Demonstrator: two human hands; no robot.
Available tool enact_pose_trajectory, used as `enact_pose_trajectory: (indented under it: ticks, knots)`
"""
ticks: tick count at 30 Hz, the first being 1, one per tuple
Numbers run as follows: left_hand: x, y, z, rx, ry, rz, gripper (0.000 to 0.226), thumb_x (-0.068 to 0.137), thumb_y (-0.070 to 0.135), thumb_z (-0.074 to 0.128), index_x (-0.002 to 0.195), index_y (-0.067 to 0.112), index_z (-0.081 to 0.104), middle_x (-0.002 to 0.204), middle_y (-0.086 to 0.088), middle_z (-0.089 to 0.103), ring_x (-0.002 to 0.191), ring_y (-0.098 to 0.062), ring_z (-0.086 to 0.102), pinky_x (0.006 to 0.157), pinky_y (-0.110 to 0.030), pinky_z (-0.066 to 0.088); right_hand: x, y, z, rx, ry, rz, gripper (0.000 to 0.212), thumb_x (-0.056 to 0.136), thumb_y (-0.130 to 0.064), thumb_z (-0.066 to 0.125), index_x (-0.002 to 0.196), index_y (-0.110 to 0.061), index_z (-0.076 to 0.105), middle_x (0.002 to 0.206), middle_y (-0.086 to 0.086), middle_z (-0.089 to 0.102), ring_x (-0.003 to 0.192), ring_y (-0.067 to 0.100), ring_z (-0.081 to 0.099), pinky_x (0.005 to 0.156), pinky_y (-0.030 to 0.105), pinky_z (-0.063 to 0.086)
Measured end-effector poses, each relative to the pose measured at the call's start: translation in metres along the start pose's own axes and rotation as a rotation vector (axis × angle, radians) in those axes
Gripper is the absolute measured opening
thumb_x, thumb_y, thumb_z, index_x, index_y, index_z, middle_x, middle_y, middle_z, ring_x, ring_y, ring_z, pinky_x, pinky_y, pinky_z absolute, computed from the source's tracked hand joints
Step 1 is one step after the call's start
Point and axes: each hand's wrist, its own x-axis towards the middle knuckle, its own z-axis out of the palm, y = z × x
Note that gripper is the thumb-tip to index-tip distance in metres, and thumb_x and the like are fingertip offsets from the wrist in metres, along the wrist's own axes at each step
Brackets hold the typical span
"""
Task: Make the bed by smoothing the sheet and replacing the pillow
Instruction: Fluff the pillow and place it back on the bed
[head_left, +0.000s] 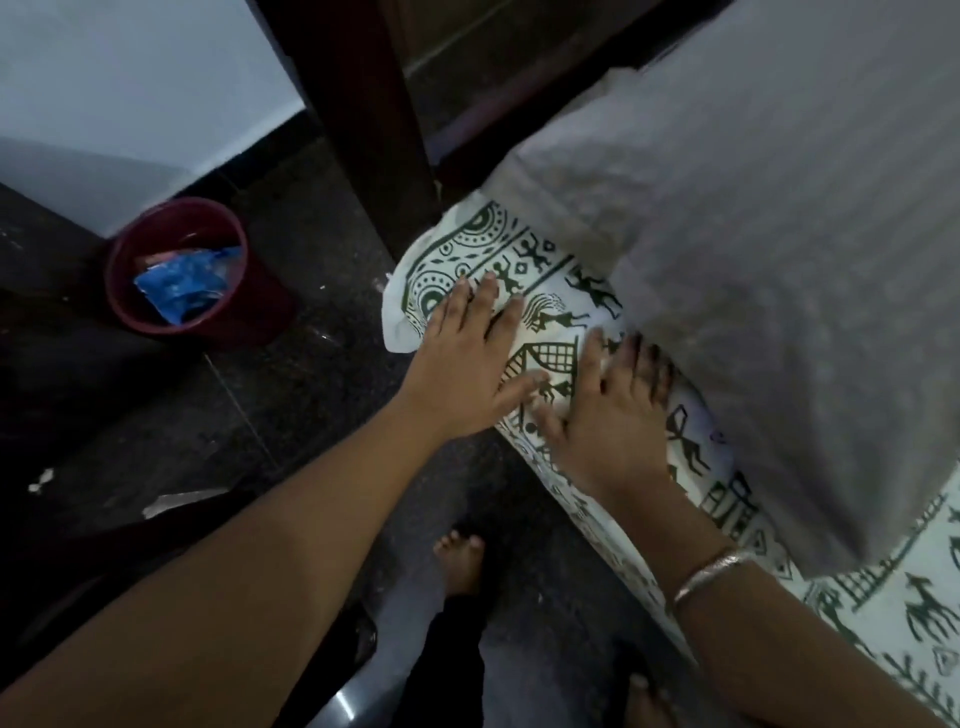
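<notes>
A white sheet (540, 270) printed with dark green figures covers the corner of the bed. A grey striped pillow (779, 234) lies on it, filling the upper right. My left hand (467, 358) lies flat on the sheet at the bed's corner, fingers straight and spread. My right hand (613, 410) presses flat on the sheet just right of it, its fingertips touching the pillow's lower edge. A metal bangle (711, 571) circles my right wrist.
A dark wooden bedpost (363, 104) stands behind the corner. A maroon bucket (130, 291) holding blue plastic sits on the dark floor (260, 389) at left, near a white wall (130, 78). My bare feet (460, 561) stand beside the bed.
</notes>
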Motion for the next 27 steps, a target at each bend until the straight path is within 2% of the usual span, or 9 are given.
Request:
enact_pose_trajectory:
  ticks: [4,6,8,11,13,16,20,24,27]
  knots:
    - [0.013,-0.026,-0.001,-0.027,0.048,-0.075,0.088,0.084,0.067,0.011,0.151,0.01,0.018,0.158,-0.017,0.009,0.144,-0.04,0.006,0.115,-0.055,0.013,0.024,-0.046,0.007,-0.073,-0.034,-0.16,0.101,0.079,-0.073,0.02,0.15,-0.002,0.012,0.151,0.038,0.004,0.14,0.052,-0.001,0.112,0.062,0.001]
    - [0.016,-0.037,-0.006,-0.138,0.12,-0.23,0.083,0.086,0.062,0.017,0.148,0.007,0.025,0.156,-0.018,0.018,0.142,-0.039,0.017,0.113,-0.054,0.018,0.041,-0.055,0.004,-0.097,-0.03,-0.325,0.093,0.084,-0.069,0.026,0.151,-0.006,0.01,0.153,0.033,0.003,0.141,0.049,-0.003,0.113,0.062,-0.001]
    - [0.018,-0.044,-0.012,-0.208,0.194,-0.242,0.076,0.089,0.054,0.023,0.143,0.001,0.034,0.149,-0.022,0.031,0.134,-0.039,0.033,0.109,-0.051,0.029,0.063,-0.058,0.0,-0.07,-0.036,-0.416,0.083,0.089,-0.06,0.03,0.152,-0.011,0.007,0.157,0.024,0.001,0.145,0.04,-0.006,0.113,0.056,-0.007]
    - [0.014,-0.054,-0.014,-0.145,0.269,-0.145,0.067,0.093,0.048,0.031,0.137,-0.001,0.043,0.138,-0.022,0.045,0.12,-0.038,0.047,0.099,-0.049,0.04,0.09,-0.063,-0.006,0.013,0.055,-0.275,0.086,0.082,-0.058,0.019,0.15,-0.005,0.017,0.155,0.023,0.016,0.145,0.037,0.011,0.114,0.054,0.003]
    - [0.012,-0.063,-0.012,-0.203,0.218,-0.134,0.069,0.092,0.049,0.027,0.142,0.002,0.038,0.144,-0.018,0.04,0.126,-0.035,0.043,0.105,-0.047,0.037,0.104,-0.072,-0.007,-0.025,0.029,-0.234,0.094,0.074,-0.06,0.009,0.151,-0.005,0.012,0.155,0.024,0.014,0.144,0.037,0.012,0.114,0.055,0.006]
    - [0.012,-0.076,-0.004,-0.317,0.186,-0.159,0.07,0.092,0.05,0.022,0.145,0.006,0.034,0.149,-0.011,0.034,0.132,-0.03,0.038,0.107,-0.04,0.035,0.115,-0.087,-0.012,-0.104,-0.004,-0.315,0.094,0.072,-0.06,0.009,0.151,-0.009,0.013,0.156,0.023,0.013,0.143,0.041,0.01,0.113,0.057,0.007]
    - [0.02,-0.071,-0.01,-0.333,0.296,-0.217,0.061,0.092,0.04,0.028,0.132,-0.002,0.049,0.133,-0.018,0.052,0.118,-0.033,0.051,0.098,-0.045,0.045,0.134,-0.092,-0.016,-0.203,-0.074,-0.475,0.099,0.064,-0.058,0.004,0.152,-0.012,0.014,0.159,0.012,0.011,0.142,0.046,0.006,0.114,0.059,0.004]
    - [0.026,-0.059,-0.016,-0.207,0.359,-0.125,0.051,0.091,0.031,0.04,0.126,-0.004,0.053,0.126,-0.019,0.056,0.107,-0.033,0.055,0.09,-0.042,0.045,0.137,-0.072,-0.023,0.039,-0.092,-0.489,0.086,0.073,-0.058,0.033,0.149,-0.021,0.024,0.157,0.002,0.022,0.143,0.034,0.016,0.113,0.057,0.019]
    - [0.03,-0.057,-0.011,-0.164,0.273,-0.106,0.058,0.09,0.032,0.037,0.13,-0.008,0.049,0.132,-0.024,0.052,0.116,-0.036,0.05,0.102,-0.04,0.039,0.121,-0.065,-0.015,0.027,-0.075,-0.391,0.079,0.085,-0.049,0.041,0.153,-0.024,0.008,0.161,-0.004,0.003,0.147,0.025,-0.001,0.113,0.055,0.008]
